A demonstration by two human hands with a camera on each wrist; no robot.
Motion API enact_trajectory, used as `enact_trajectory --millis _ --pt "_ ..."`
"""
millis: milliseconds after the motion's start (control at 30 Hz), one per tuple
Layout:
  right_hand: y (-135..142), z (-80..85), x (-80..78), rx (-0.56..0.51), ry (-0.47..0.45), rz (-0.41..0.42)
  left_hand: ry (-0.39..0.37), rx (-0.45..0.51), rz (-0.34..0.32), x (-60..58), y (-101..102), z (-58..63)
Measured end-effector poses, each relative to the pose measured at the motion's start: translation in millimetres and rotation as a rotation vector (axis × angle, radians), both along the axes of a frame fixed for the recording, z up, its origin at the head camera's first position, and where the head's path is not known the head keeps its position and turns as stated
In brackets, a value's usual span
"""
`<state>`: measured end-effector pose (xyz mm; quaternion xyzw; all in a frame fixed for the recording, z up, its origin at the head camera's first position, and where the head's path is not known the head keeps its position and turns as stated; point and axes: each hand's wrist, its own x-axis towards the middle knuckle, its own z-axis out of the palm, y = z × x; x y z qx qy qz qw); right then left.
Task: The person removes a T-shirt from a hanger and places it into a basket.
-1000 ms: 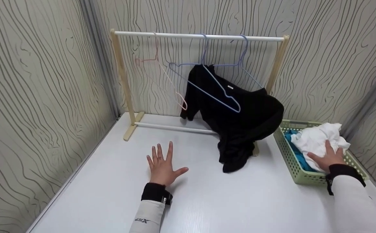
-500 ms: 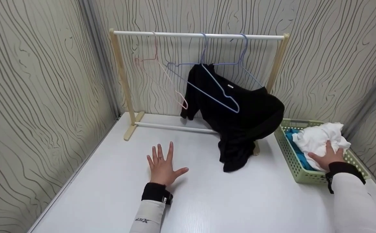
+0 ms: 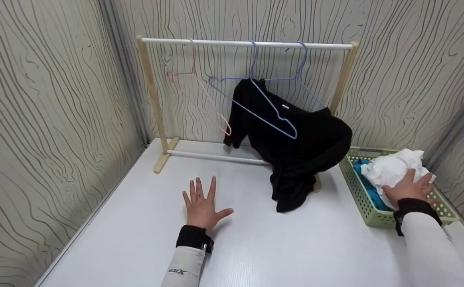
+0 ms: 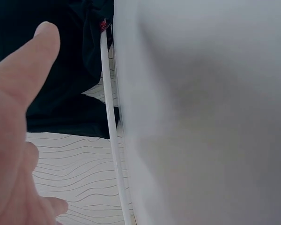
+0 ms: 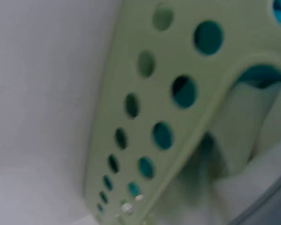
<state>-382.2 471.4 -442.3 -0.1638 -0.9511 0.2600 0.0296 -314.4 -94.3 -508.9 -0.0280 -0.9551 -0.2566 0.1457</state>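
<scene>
My left hand has its fingers spread, palm down, low over the white table, and holds nothing. In the left wrist view its thumb stands out straight in front of the black garment. At the right, my right hand touches a crumpled white cloth with fingers spread. This cloth lies on a teal cloth in a green perforated basket. The right wrist view shows the basket wall up close, slightly blurred, without the fingers. A black long-sleeved top hangs crookedly from a blue hanger.
A small clothes rack with a white top bar and wooden posts stands at the table's back. Another blue hanger and a pink hanger carry nothing. A patterned wall encloses the table.
My right hand has lifted a little and shifted, its fingers now spread wider towards the right edge of the white cloth. The left hand has hardly moved.
</scene>
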Motion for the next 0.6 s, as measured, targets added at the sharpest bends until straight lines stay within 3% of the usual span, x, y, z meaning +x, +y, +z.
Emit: enact_trajectory --millis 67,267,400,600 --pt "-8 6.4 -1.7 -0.006 0.058 -0.017 -0.008 -0.008 0.000 0.5 0 -0.3" --pt "-42 29.6 -11.2 -0.001 0.351 -0.056 -0.028 -0.014 -0.001 2.1 2 0.9" --pt "-68 51.8 -15.4 -0.025 0.459 0.032 -0.025 -0.021 -0.003 1.6 3 2.2" --pt "-107 80.8 -18.5 -0.075 0.511 0.199 -0.023 -0.014 -0.005 0.3 5 0.5"
